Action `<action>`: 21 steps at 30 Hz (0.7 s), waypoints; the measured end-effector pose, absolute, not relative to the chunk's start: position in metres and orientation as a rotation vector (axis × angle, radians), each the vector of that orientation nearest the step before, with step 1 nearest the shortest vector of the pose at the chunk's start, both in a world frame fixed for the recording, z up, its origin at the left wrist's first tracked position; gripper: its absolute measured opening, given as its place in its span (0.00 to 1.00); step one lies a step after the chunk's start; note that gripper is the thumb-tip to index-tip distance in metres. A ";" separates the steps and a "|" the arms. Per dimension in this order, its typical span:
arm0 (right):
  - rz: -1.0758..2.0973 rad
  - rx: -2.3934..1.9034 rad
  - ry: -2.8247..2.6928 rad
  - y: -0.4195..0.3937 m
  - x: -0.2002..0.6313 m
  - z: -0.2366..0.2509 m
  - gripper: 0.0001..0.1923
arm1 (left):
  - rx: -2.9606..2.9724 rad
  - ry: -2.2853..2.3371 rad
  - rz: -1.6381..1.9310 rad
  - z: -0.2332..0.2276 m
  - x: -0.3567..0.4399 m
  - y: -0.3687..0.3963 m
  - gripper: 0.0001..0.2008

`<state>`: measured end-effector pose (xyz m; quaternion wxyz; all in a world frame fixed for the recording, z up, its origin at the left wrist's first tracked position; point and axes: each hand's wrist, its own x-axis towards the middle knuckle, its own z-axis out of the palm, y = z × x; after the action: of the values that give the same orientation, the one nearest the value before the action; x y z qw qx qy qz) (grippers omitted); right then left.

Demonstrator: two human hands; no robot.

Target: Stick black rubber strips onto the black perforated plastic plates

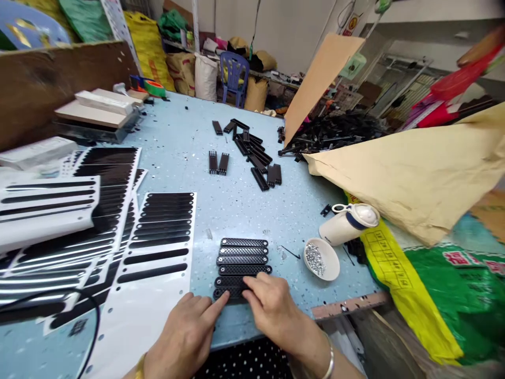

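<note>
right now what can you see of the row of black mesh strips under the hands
The black mesh strips lie flat near the front edge of the blue table, stacked one behind another in a neat row. Each is a long, narrow bar with rounded ends and a perforated, grille-like face; they look like plastic. About six show. The left hand presses a fingertip on the nearest strip's left end, and the right hand covers its right part. A white sticker sheet lies to the left, a small white bowl to the right.

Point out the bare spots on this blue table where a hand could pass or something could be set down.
Bare table lies between the sticker sheets and the scattered black strips, and between those strips and the row of black grilles. It is crowded near the front edge: left hand, right hand, bowl of screws, white bottle.
</note>
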<state>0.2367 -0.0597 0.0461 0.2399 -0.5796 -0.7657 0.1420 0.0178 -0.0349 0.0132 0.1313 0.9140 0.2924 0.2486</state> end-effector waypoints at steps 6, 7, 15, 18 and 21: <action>-0.118 -2.275 -1.930 -0.069 0.360 0.047 0.10 | 2.602 0.761 0.777 -0.002 0.011 -0.020 0.22; -0.134 -2.322 -1.914 -0.069 0.377 0.046 0.08 | 2.586 0.766 0.762 -0.003 0.009 -0.019 0.22; -0.102 -2.364 -1.956 -0.056 0.409 0.008 0.10 | 2.484 0.868 0.604 0.015 -0.002 -0.028 0.23; -0.114 -2.343 -1.962 -0.054 0.411 -0.001 0.10 | 2.509 0.872 0.571 0.016 -0.003 -0.030 0.23; -0.146 -2.308 -1.939 -0.053 0.417 -0.006 0.11 | 2.578 0.859 0.516 0.015 -0.002 -0.030 0.24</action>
<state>0.4169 -0.0528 -0.0058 0.0620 -0.7633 -0.6413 -0.0483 -0.0021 -0.0300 0.0153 0.1868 0.9157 0.3050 0.1833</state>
